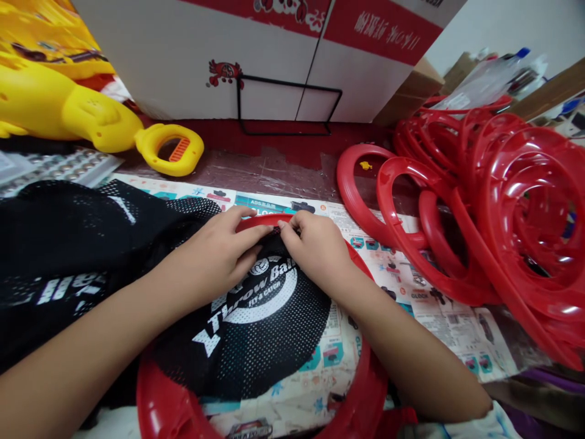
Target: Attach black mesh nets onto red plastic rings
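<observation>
A round black mesh cloth (269,341) printed "Throw Ball" in white lies over a red plastic ring (164,402). Both my hands are at the far side of the ring, where the cloth edge meets the rim. My left hand (219,250) rests over the rim from the left, its thumb and index finger closed toward the cloth edge. Close beside it, my right hand (317,244) pinches the cloth edge with its thumb and curled fingers. To the left, more black mesh cloths (68,244) lie in a heap under my left forearm.
Red rings (530,231) are piled at the right. Yellow plastic toys (100,116) lie at the back left. A large white and red carton (283,67) stands behind a black wire frame (290,82). Printed sheets (439,317) cover the table.
</observation>
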A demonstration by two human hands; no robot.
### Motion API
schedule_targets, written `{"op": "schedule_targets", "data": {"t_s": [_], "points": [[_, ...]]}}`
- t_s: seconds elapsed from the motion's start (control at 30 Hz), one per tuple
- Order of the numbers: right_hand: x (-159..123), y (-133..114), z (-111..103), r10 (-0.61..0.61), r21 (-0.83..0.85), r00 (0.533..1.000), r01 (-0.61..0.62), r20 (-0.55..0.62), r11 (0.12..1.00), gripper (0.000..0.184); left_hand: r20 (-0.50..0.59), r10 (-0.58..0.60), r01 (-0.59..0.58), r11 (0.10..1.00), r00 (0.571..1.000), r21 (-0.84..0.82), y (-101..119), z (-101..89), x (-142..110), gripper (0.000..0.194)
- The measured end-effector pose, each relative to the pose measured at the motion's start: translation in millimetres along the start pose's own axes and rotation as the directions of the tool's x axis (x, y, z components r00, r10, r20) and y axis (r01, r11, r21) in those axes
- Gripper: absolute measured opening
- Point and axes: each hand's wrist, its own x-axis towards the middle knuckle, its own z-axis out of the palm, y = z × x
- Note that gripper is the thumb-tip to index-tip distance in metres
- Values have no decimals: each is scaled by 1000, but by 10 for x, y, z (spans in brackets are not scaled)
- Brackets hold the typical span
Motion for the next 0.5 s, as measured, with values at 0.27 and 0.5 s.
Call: {"op": "schedule_targets", "data": {"t_s": [0.27, 0.5], "points": [[-19, -14, -13, 5, -68, 1000, -4, 19, 998, 26, 13, 32, -33, 994, 999, 104, -45, 42, -13, 38], [-33, -70, -19, -4, -209, 1000, 8, 21, 978, 31, 52, -18, 14, 996, 998, 91, -20, 43, -24, 38]]}}
